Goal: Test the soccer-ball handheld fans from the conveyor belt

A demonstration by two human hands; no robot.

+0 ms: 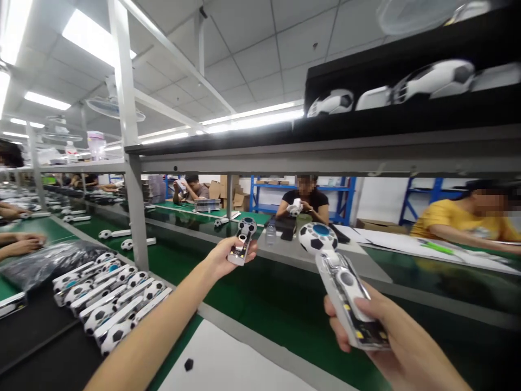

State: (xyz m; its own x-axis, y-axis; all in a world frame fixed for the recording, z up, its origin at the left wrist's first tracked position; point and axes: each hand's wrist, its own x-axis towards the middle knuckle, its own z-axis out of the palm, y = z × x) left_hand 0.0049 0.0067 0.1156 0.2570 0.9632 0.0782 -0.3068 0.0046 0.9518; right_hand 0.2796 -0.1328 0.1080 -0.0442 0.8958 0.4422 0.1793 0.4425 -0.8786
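Note:
My left hand (232,252) is wrapped round the handle of a device with a small soccer-ball head (246,225), stretched out over the green conveyor. Closer to me, my right hand (378,320) grips a second device of the same kind (342,293), its thumb on the white part of the handle. That one's black-and-white ball head (318,238) has a round blue face. Yellow squares and dark parts show in both handles. Both devices are held up with the ball end pointing away from me.
Many like devices (109,304) lie in rows on the black mat at left, beside a plastic bag (52,266). A grey post (136,217) and overhead shelf (260,155) frame the conveyor (244,293). A black pentagon (189,364) lies on white paper. Several people sit opposite.

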